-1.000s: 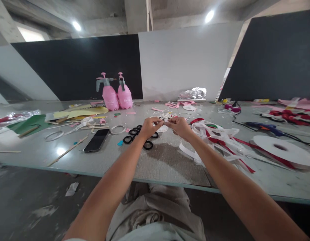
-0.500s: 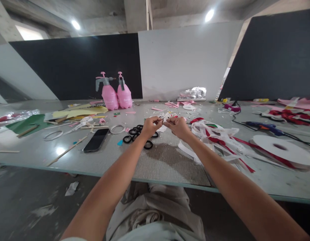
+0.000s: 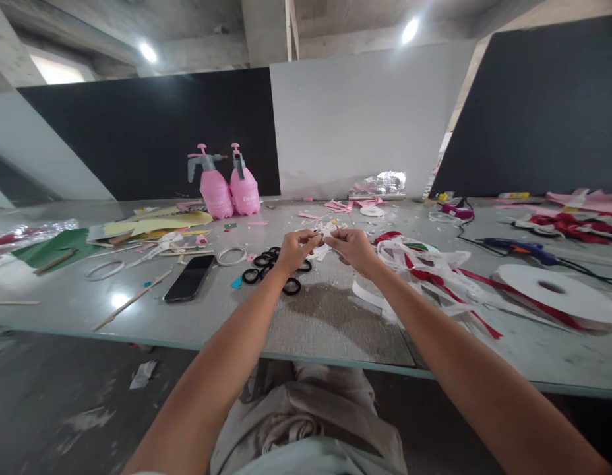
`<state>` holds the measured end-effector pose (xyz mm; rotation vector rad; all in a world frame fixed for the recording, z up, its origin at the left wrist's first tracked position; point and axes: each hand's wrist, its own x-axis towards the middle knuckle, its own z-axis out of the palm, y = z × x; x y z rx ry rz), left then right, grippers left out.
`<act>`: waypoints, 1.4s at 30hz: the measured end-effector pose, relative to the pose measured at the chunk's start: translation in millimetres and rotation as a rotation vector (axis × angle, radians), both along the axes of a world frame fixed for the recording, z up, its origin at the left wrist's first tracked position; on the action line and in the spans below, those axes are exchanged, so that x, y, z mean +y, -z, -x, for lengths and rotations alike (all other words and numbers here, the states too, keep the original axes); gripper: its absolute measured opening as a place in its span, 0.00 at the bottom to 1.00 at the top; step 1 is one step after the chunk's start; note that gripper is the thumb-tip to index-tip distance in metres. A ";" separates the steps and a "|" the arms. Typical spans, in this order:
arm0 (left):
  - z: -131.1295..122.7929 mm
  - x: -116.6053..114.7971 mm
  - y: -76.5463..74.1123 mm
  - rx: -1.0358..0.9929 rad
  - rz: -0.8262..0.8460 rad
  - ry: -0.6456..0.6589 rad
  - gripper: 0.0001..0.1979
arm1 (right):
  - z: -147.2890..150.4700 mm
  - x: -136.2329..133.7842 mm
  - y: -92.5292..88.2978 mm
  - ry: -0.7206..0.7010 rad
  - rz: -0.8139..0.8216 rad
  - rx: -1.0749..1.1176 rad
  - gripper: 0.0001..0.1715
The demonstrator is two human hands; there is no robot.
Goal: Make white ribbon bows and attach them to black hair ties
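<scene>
Over the middle of the table, my left hand (image 3: 297,251) and my right hand (image 3: 353,249) meet with fingertips pinched close together. A small white piece (image 3: 327,232), which looks like ribbon, shows between them; the fingers hide most of it. Several black rings (image 3: 264,260) lie beside and partly behind my left hand. White scraps (image 3: 330,254) are on the table just under the fingertips. To the right of my right hand spreads a tangle of white ribbon (image 3: 415,260) with red ribbon (image 3: 437,280) mixed in.
A phone (image 3: 190,278) and a silvery ring (image 3: 231,256) lie left of the black rings. Two pink spray bottles (image 3: 217,194) stand at the back. On the right are a white ribbon spool (image 3: 558,290) and a blue glue gun (image 3: 526,249) with its cord.
Both hands stay almost in place, fingertips together. The white piece between them shows a little more, and the right fingers have shifted slightly. The view has tilted a little.
</scene>
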<state>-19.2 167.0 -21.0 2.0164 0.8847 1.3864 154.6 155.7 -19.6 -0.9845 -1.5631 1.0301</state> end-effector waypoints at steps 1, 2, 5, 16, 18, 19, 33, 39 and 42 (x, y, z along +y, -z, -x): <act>0.1 0.0 0.1 0.007 0.001 -0.004 0.14 | -0.3 -0.1 -0.2 -0.008 0.012 0.012 0.21; 0.2 0.1 0.3 0.016 0.002 -0.010 0.13 | -0.7 -0.2 -0.3 -0.016 0.017 0.020 0.20; 0.2 1.8 2.1 0.041 0.003 -0.026 0.12 | -1.7 -0.8 0.1 -0.059 0.016 0.029 0.20; -1.6 1.9 2.1 0.021 0.008 0.007 0.13 | -0.2 -1.2 -0.8 -0.058 0.039 0.073 0.19; -1.2 0.7 0.7 0.023 0.001 0.011 0.13 | -1.1 -0.8 -1.6 -0.062 0.051 0.085 0.19; -1.0 0.3 0.3 0.028 -0.002 0.010 0.13 | -1.5 -0.8 -1.8 -0.067 0.058 0.087 0.19; 2.4 2.2 -1.7 0.071 0.051 0.080 0.15 | -5.8 -3.8 -6.1 -0.128 0.122 0.111 0.18; 0.2 4.4 1.3 0.043 0.064 0.022 0.12 | -2.6 -1.2 0.0 -0.108 0.098 0.099 0.20; -0.5 6.0 4.6 0.032 0.077 0.008 0.11 | -0.8 -0.2 3.0 -0.092 0.081 0.087 0.20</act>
